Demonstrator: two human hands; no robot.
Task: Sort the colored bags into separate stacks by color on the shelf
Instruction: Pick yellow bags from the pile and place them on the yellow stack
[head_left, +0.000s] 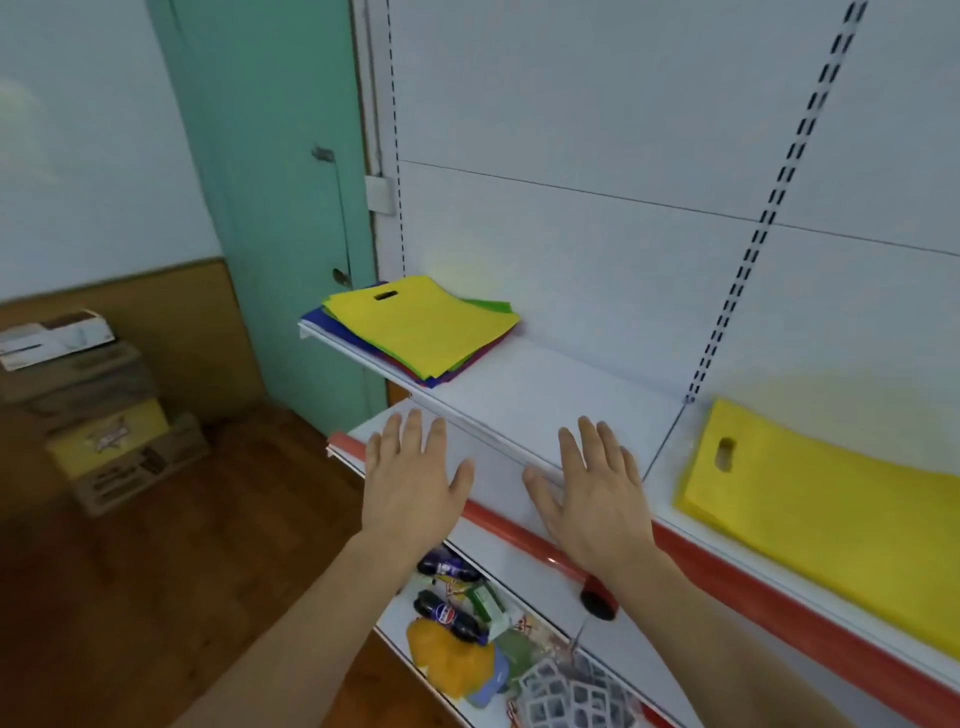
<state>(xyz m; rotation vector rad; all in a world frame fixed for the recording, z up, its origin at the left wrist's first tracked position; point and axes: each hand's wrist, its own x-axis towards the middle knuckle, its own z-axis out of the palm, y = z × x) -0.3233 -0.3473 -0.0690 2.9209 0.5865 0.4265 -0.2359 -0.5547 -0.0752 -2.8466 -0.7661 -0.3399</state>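
Observation:
A mixed pile of flat bags (421, 332) lies at the left end of the white shelf (545, 395). A yellow bag with a cut-out handle is on top, with green, red and blue edges showing under it. A separate stack of yellow bags (831, 525) lies on the shelf section to the right. My left hand (413, 478) and my right hand (592, 483) hover side by side in front of the shelf's front edge, fingers straight and spread, holding nothing.
A lower shelf (498, 566) with a red front strip holds soda bottles (447, 613), a yellow item, small boxes and puzzle cubes (571, 696). A green door (280, 208) stands to the left. Cardboard boxes (98, 415) are stacked on the wooden floor.

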